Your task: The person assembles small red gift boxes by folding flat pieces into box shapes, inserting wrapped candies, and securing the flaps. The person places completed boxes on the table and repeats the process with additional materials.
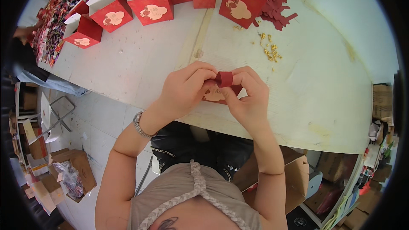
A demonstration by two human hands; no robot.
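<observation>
Over the near part of the table, my left hand and my right hand come together at a curled dark red strip. The fingers of both are closed on it, one hand at each side of the bend. Just below the strip, between my hands, is a small red box with a pale printed label. My fingers cover much of this box, and I cannot tell whether they also grip it. Whether a small fastener is between the fingertips is hidden.
Several red boxes with raised white-lined flaps, one a red box, stand along the far side. Gold fasteners lie loose near a heap of dark red strips. Wrapped sweets pile up far left, beside another person's hand. A cardboard carton stands below the table.
</observation>
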